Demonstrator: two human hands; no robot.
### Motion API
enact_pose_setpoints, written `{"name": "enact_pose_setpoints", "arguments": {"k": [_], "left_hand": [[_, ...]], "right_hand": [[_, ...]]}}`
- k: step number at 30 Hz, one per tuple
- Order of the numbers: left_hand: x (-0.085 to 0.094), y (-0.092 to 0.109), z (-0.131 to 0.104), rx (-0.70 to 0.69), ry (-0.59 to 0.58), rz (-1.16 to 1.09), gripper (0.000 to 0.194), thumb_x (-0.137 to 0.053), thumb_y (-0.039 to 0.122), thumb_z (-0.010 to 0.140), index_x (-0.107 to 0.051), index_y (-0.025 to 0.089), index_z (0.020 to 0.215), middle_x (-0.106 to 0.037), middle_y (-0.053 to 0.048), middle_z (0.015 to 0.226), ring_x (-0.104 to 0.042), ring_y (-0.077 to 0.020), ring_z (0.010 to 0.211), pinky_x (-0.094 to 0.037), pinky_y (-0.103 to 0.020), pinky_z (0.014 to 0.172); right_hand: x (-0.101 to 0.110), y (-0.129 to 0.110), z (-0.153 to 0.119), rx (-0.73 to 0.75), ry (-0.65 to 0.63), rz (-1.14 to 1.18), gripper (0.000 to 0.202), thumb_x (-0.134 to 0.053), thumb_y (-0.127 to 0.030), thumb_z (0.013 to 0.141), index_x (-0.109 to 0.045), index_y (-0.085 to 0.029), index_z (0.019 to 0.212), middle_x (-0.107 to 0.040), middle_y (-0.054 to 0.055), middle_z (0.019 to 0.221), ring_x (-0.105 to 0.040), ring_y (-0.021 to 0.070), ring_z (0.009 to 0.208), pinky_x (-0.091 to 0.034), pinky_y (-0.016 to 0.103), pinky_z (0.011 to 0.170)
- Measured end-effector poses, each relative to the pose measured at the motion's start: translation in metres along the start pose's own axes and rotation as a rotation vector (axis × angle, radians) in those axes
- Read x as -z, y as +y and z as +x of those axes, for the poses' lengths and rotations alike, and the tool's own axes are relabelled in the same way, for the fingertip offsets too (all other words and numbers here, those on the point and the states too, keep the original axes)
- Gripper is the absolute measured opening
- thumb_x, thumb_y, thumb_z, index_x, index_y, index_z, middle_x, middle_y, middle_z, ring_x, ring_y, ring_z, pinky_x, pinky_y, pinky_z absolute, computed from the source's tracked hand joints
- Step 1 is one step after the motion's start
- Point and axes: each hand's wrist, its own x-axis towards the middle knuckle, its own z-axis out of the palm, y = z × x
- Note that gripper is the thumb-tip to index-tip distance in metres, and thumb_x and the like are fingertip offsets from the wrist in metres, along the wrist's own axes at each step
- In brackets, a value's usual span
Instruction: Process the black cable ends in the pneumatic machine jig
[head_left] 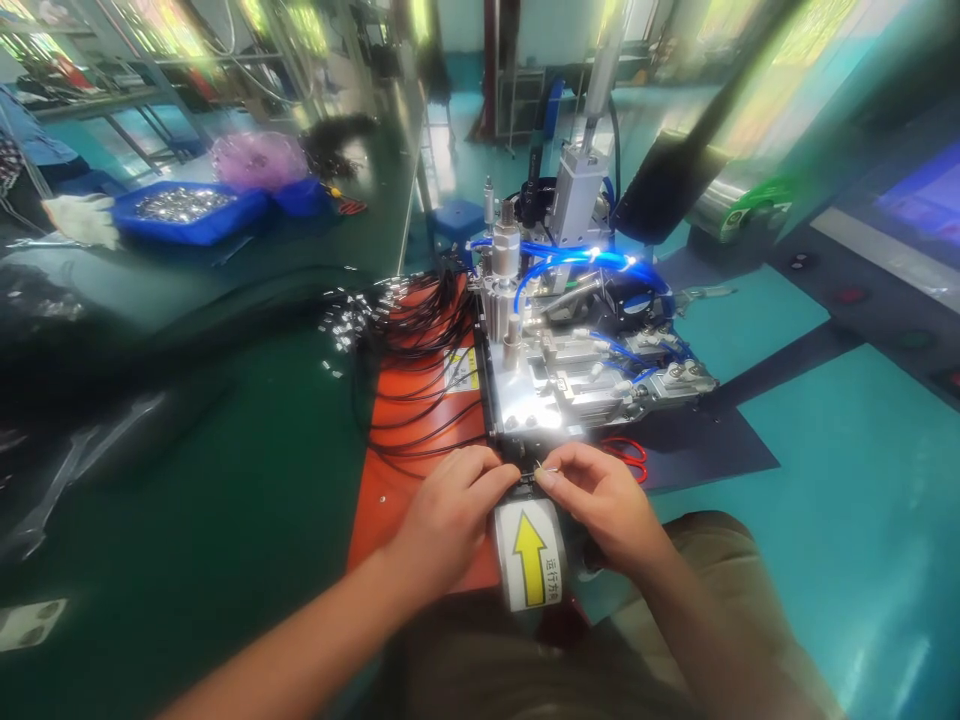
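Tiny pc (528,477) btwn L hand (456,502) & R hand (606,497) is too small to ID. Red-handled tool (639,464) is part hidden behind R hand; co-worker (41,135) cut off at L edge, white glove (81,218) blurry. Screen (926,205) cut off at R edge, content unreadable; wrench (66,470) blurred.

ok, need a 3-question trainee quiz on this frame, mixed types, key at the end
1. Multiple choice: the yellow arrow on the white label points
a) toward the person's body
b) toward the machine
c) toward the left hand

2. True or false: black cables lie across the orange-red panel.

3. Fill in: the person's hand nearer the red handles is the ____ hand.

Key:
1. b
2. True
3. Right hand
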Motion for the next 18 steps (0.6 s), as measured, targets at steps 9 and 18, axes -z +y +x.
{"name": "enact_pose_setpoints", "arguments": {"k": [9,18], "left_hand": [[0.0,0.002,0.001,0.018,-0.005,-0.03,0.03,-0.042,0.003,0.092,-0.061,0.018,0.109,-0.059,-0.006,0.097,-0.055,-0.0169,0.088,-0.047,-0.028,0.077],[0.0,-0.001,0.001,-0.046,-0.05,-0.078,0.029,-0.043,0.003,0.09,-0.058,0.015,0.112,-0.062,-0.008,0.099,-0.055,-0.0173,0.086,-0.047,-0.028,0.075]], "right_hand": [[-0.004,0.0,-0.002,-0.035,0.049,0.121,0.022,-0.078,-0.037,0.079,-0.069,-0.017,0.081,-0.06,0.0,0.074,-0.052,0.0145,0.069,-0.042,0.025,0.064],[-0.014,0.003,-0.003,0.051,0.127,0.162,0.018,-0.079,-0.033,0.08,-0.069,-0.018,0.077,-0.061,0.0,0.076,-0.052,0.0146,0.072,-0.041,0.025,0.066]]}}
